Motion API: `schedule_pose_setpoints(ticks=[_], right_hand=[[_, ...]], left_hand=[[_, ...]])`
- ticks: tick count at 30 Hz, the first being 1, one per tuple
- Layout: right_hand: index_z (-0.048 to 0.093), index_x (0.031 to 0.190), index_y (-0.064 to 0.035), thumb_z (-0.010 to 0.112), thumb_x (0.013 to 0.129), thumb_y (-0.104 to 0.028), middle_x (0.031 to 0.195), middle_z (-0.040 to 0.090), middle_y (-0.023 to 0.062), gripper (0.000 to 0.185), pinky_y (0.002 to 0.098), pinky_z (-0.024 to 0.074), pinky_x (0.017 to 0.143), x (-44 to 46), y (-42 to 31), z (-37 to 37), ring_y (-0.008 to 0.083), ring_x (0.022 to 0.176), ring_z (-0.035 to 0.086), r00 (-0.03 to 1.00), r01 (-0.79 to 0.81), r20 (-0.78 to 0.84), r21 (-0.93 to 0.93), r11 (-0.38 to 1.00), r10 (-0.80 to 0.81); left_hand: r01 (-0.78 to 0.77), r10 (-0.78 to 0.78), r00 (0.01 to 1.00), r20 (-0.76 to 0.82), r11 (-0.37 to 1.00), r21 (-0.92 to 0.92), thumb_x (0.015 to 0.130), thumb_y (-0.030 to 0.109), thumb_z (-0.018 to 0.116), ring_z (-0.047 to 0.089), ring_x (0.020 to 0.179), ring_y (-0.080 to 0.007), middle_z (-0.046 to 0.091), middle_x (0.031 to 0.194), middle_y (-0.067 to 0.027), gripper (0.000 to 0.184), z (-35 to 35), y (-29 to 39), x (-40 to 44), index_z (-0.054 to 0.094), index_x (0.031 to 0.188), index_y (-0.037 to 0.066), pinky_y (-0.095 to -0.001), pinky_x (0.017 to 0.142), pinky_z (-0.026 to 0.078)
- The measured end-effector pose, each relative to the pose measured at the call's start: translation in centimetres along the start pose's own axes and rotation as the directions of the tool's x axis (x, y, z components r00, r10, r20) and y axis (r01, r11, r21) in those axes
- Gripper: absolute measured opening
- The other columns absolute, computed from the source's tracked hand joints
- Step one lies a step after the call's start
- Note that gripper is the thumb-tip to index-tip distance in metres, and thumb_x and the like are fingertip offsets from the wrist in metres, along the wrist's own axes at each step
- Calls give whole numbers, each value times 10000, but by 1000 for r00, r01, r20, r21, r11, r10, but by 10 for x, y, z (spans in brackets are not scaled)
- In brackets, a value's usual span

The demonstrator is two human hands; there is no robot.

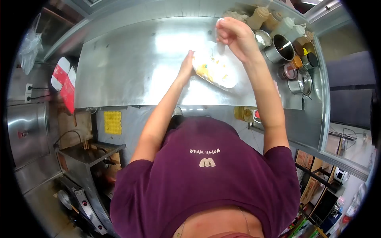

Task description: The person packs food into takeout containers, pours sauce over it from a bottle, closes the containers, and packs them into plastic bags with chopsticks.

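My left hand (185,68) grips the left edge of a shallow white takeaway container (228,82) on the metal counter. Yellow and white food with small green bits (207,70) lies inside it. Above the container's far right side, my right hand (237,37) is raised with its fingers curled together. A small whitish bit shows at its fingertips, and a blurred greyish shape hangs just below. I cannot make out what these fingers hold.
Squeeze bottles (258,17), a metal pot (279,49), lidded jars (289,71) and a steel canister (304,81) crowd the right side. A red and white board-like item (63,85) is at the left. A yellow egg tray (112,122) lies below the counter.
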State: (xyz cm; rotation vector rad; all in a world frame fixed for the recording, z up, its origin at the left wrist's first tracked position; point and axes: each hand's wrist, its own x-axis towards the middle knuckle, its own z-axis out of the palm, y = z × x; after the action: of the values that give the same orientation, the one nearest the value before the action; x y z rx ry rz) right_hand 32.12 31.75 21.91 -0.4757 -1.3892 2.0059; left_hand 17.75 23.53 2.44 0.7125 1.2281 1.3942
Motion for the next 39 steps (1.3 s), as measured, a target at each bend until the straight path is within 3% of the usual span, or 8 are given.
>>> schedule_pose_setpoints(ticks=[6,9,13,16,24,30,34,39], right_hand=[[540,772,-13,531,834,-136,630,497,42,138,300,414,644,-28,40,-52,146,572,461,980,12,-198,90,996,7],[550,839,-10,511,847,-145,733,548,56,141,331,422,779,-42,71,-102,158,697,513,965,105,-247,81,991,-82],[562,1035,8,548,831,-187,958,599,73,283,263,433,775,-54,133,-125,152,894,558,822,-117,-568,-227,967,-33],[544,1066,-1,543,838,-196,984,589,71,300,277,442,777,-61,164,-132,152,887,561,752,-39,-658,25,999,46],[497,1123,9,509,854,-171,1060,569,96,324,315,457,814,-62,163,-162,193,952,562,826,-13,-542,253,967,153],[502,1102,16,493,858,-163,1047,569,106,303,331,448,849,-67,157,-155,199,966,557,809,-44,-567,210,977,158],[490,1113,9,489,860,-170,1055,562,105,310,332,439,867,-68,169,-173,201,975,552,832,-28,-521,302,953,190],[484,1110,-19,491,864,-186,1065,550,93,298,337,438,872,-67,163,-178,203,994,541,847,-101,-478,284,953,232]], left_hand=[[-157,238,962,-132,882,445,890,408,413,460,1091,-291,474,1163,-242,513,-22,0,4,476,1185,-7,-334,910,358],[-8,178,945,-275,852,524,855,404,485,449,1069,-331,422,1163,-257,519,-30,-44,19,478,1179,-2,-359,904,364],[31,189,928,-320,818,574,829,420,524,447,1016,-363,404,1099,-245,537,4,-28,-5,470,1174,12,-373,895,366],[-45,252,937,-243,774,631,800,452,553,414,1036,-363,394,1102,-240,606,15,-31,-3,437,1185,-2,-389,908,343],[8,283,932,-226,606,796,795,511,526,375,1082,-404,372,1141,-272,712,39,-35,1,363,1238,-22,-408,944,315],[-114,221,941,-255,919,377,942,350,261,400,1131,-358,433,1208,-239,472,18,-52,26,456,1191,0,-403,965,301],[-141,432,872,-229,670,729,948,312,222,419,1112,-339,500,1151,-212,467,40,-38,19,502,1140,-8,-405,957,287],[-66,358,896,-263,694,717,935,325,271,431,1075,-331,500,1145,-190,434,44,-36,18,516,1118,17,-402,954,283]])
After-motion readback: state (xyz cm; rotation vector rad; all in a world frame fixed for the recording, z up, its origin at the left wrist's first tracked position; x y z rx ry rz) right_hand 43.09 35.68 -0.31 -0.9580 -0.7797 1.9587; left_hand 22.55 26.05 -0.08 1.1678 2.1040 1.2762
